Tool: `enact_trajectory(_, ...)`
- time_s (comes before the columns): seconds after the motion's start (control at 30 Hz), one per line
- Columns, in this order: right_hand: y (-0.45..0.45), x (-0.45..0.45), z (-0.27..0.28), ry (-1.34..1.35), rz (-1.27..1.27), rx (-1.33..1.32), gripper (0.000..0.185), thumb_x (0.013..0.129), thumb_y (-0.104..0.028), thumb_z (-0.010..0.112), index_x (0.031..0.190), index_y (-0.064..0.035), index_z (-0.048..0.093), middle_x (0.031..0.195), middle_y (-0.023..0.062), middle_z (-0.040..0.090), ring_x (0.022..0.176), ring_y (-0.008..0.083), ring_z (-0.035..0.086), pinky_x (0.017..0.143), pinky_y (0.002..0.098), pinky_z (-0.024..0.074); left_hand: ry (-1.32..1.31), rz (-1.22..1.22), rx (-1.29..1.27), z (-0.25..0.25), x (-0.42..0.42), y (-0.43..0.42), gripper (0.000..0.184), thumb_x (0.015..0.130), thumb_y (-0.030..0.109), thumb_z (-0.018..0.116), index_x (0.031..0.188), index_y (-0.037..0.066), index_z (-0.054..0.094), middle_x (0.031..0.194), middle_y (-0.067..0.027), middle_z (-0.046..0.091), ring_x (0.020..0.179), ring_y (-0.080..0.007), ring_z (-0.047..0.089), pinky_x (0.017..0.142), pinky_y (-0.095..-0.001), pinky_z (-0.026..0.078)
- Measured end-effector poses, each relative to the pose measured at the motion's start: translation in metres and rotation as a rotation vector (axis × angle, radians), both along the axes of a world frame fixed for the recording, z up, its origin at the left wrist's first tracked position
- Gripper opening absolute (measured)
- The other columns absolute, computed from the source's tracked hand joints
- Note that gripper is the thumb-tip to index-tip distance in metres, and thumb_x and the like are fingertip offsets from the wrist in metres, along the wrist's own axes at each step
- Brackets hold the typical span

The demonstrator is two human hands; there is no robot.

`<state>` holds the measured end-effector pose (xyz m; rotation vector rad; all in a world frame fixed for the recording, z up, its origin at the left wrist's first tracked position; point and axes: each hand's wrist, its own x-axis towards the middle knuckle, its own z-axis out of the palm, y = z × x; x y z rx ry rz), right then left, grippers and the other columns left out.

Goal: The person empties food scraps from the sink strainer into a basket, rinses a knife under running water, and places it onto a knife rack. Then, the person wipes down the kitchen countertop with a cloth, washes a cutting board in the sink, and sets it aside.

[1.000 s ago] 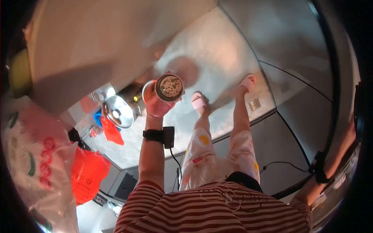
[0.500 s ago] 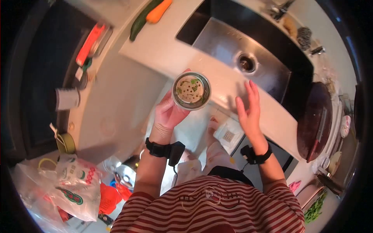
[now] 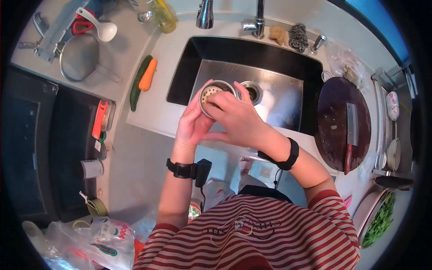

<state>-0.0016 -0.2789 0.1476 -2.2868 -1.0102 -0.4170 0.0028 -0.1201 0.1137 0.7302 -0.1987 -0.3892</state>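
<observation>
My left hand (image 3: 192,118) is wrapped around a round metal sink strainer (image 3: 210,93) with a perforated bottom, held above the sink's front edge. Over its opening is my right hand (image 3: 237,114), with bent fingers reaching inside and hiding part of the bottom. What those fingertips pinch, if anything, is hidden. Beyond the hands lies the steel sink (image 3: 279,90) with a dark rim, its drain hole (image 3: 252,91) just right of the strainer.
A cucumber (image 3: 139,85) and a carrot (image 3: 147,75) lie left of the sink. To the right, a cleaver (image 3: 352,126) rests on a round dark cutting board (image 3: 330,112). The faucet (image 3: 258,22) stands behind; leafy greens (image 3: 380,220) fill a bowl at lower right.
My right hand has moved from beside the strainer, spread apart, to inside its opening. The view has shifted, showing more of the faucet and the counter behind the sink.
</observation>
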Motion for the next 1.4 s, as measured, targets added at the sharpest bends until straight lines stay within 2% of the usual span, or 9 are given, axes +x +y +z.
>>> enact_trajectory(0.13,-0.014,0.006,0.012,-0.004,0.031,-0.139,0.059,0.059,-0.037,0.071,0.105,-0.0074,0.052,0.104,0.0072,0.050,0.101,0.0210,0.048,0.095,0.0503,0.0266,-0.009,-0.043,-0.026,0.015,0.011,0.003,0.060,0.085,0.026,0.048,0.134,0.003,0.021,0.130,-0.0133,0.036,0.119,-0.0246,0.038,0.096,-0.0405,0.033)
enact_trajectory(0.37,0.004,0.006,0.030,-0.321,-0.202,0.019,0.056,0.058,-0.033,0.072,0.102,-0.0041,0.053,0.101,0.0073,0.051,0.097,0.0216,0.049,0.094,0.0486,0.0281,-0.061,-0.146,-0.012,0.037,0.028,0.005,0.052,0.087,0.022,0.045,0.131,0.002,0.026,0.129,-0.0128,0.037,0.120,-0.0246,0.036,0.099,-0.0407,0.030)
enact_trajectory(0.43,0.004,0.001,0.037,-0.139,-0.178,-0.173,0.057,0.060,-0.030,0.071,0.106,-0.0030,0.050,0.108,0.0102,0.049,0.101,0.0233,0.048,0.093,0.0476,0.0293,-0.055,-0.156,-0.054,0.036,0.034,0.011,0.050,0.087,0.021,0.044,0.130,0.002,0.028,0.128,-0.0128,0.038,0.120,-0.0245,0.036,0.100,-0.0405,0.030)
enact_trajectory(0.77,0.019,0.008,0.057,-0.310,-0.253,0.027,0.049,0.061,-0.025,0.071,0.100,-0.0040,0.053,0.101,0.0088,0.051,0.096,0.0245,0.050,0.087,0.0435,0.0337,-0.131,-0.264,-0.022,0.057,0.060,0.016,0.049,0.087,0.023,0.044,0.129,0.001,0.029,0.127,-0.0126,0.039,0.118,-0.0236,0.038,0.100,-0.0385,0.030)
enact_trajectory(0.83,0.011,0.005,0.056,-0.050,-0.214,-0.203,0.055,0.060,-0.024,0.070,0.108,-0.0045,0.050,0.107,0.0095,0.048,0.100,0.0254,0.048,0.086,0.0418,0.0346,-0.143,-0.285,-0.013,0.061,0.064,0.014,0.051,0.086,0.023,0.044,0.129,0.001,0.028,0.127,-0.0127,0.039,0.119,-0.0237,0.038,0.100,-0.0385,0.030)
enact_trajectory(0.97,0.011,0.012,0.064,-0.360,-0.313,0.068,0.043,0.062,-0.022,0.070,0.098,-0.0054,0.054,0.095,0.0072,0.052,0.093,0.0226,0.050,0.086,0.0395,0.0350,-0.171,-0.341,-0.022,0.067,0.067,0.006,0.054,0.086,0.024,0.045,0.131,0.000,0.025,0.127,-0.0129,0.039,0.118,-0.0242,0.038,0.100,-0.0383,0.030)
enact_trajectory(1.07,0.008,0.014,0.063,-0.391,-0.318,0.004,0.041,0.061,-0.020,0.070,0.095,-0.0050,0.054,0.094,0.0072,0.053,0.091,0.0224,0.051,0.086,0.0396,0.0349,-0.197,-0.348,-0.018,0.062,0.078,0.004,0.056,0.086,0.024,0.046,0.132,0.001,0.024,0.127,-0.0123,0.039,0.118,-0.0242,0.039,0.099,-0.0388,0.031)
enact_trajectory(1.17,-0.003,0.013,0.056,-0.212,-0.267,-0.158,0.045,0.060,-0.018,0.071,0.099,-0.0042,0.053,0.099,0.0080,0.052,0.093,0.0236,0.050,0.086,0.0399,0.0349,-0.215,-0.364,0.017,0.071,0.081,0.001,0.055,0.087,0.025,0.046,0.132,0.002,0.025,0.127,-0.0109,0.040,0.116,-0.0230,0.040,0.097,-0.0388,0.033)
enact_trajectory(1.4,-0.014,0.014,0.064,-0.199,-0.360,-0.063,0.041,0.060,-0.004,0.063,0.101,-0.0039,0.054,0.101,0.0078,0.053,0.088,0.0246,0.052,0.074,0.0343,0.0432,-0.287,-0.280,0.162,0.064,0.088,0.001,0.055,0.087,0.025,0.048,0.133,0.006,0.025,0.125,-0.0078,0.043,0.112,-0.0189,0.044,0.090,-0.0371,0.039)
